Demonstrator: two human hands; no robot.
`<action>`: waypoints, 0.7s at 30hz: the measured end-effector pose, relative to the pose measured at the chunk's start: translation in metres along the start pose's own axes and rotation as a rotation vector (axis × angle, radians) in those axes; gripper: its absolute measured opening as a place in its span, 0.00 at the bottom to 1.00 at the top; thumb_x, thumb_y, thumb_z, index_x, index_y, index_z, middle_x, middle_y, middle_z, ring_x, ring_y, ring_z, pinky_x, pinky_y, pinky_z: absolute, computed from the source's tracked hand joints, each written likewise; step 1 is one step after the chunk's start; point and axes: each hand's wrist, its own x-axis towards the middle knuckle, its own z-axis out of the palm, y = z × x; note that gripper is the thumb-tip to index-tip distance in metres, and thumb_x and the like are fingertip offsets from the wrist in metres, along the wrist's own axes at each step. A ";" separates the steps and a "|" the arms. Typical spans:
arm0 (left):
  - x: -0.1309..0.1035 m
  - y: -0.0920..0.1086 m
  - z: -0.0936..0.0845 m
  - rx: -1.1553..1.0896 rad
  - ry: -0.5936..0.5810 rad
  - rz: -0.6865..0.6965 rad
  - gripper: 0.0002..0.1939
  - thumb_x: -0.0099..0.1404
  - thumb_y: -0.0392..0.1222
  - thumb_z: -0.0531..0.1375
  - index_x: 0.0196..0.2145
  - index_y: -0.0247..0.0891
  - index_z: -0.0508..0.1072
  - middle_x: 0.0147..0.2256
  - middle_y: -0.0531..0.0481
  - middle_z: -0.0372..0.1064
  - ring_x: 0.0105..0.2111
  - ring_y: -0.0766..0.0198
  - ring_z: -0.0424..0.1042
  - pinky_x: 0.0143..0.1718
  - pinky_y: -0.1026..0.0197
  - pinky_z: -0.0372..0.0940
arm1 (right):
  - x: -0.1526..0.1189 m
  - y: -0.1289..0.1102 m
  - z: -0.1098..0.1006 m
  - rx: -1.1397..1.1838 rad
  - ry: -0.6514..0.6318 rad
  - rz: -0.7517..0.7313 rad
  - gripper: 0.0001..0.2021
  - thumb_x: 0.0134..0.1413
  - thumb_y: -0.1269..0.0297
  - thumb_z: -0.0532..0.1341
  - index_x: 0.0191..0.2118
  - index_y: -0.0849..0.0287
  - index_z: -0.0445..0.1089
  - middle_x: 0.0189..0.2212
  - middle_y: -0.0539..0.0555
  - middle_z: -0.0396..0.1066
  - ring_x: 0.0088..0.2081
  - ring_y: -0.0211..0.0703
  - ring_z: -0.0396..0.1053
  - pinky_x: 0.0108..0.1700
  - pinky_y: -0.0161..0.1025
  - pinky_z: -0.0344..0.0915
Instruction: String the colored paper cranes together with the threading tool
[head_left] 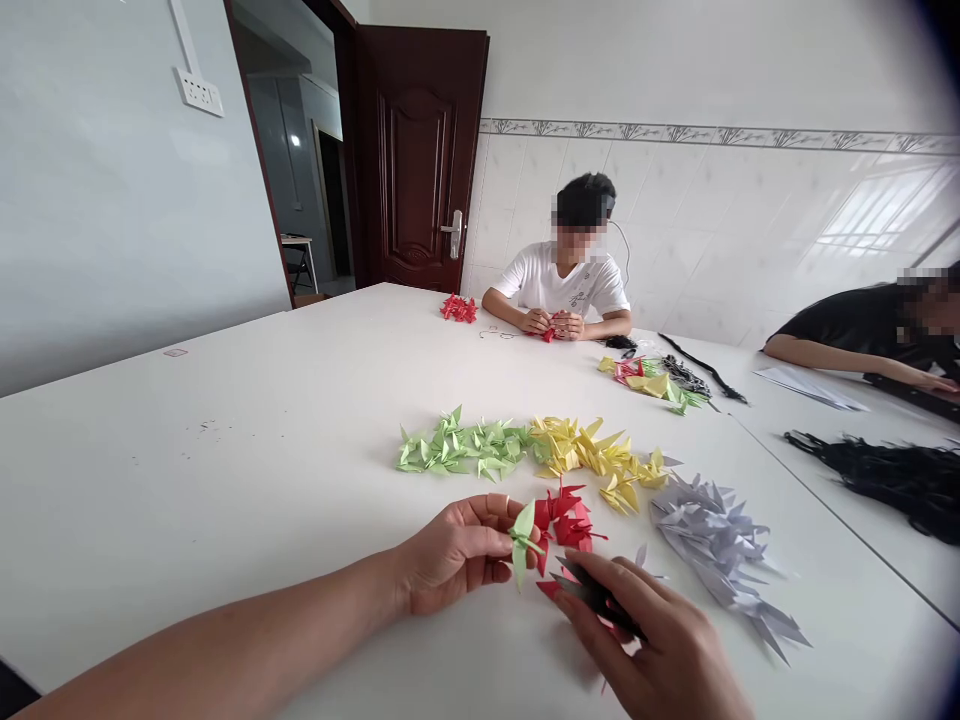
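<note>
Between the thumb and fingers of my left hand (474, 545) is a light green paper crane (523, 543), its wings pointing up and down. My right hand (656, 640) is closed around a pair of small dark thread snips (596, 595), whose pointed blades are slightly apart and aimed toward the crane without touching it. Red paper cranes (566, 515) lie just behind and beneath both hands, some partly hidden. Farther back are a pile of green cranes (469, 445) and a pile of yellow ones (589, 447). Pale lilac cranes (716, 540) are heaped to the right.
Across the white table (262, 420), a person in a white shirt (574, 285) handles something red beside more red cranes (458, 308). Mixed cranes and dark cords (684, 376) lie at the far right. Another person in black (847, 318) sits near a black stringy bundle (885, 480).
</note>
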 end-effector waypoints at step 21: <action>-0.002 -0.001 -0.002 0.162 -0.168 -0.054 0.13 0.49 0.31 0.61 0.35 0.36 0.74 0.33 0.49 0.70 0.31 0.66 0.68 0.36 0.63 0.60 | 0.003 0.006 -0.003 -0.086 0.024 0.083 0.14 0.59 0.55 0.52 0.40 0.56 0.70 0.33 0.55 0.73 0.30 0.40 0.71 0.29 0.31 0.68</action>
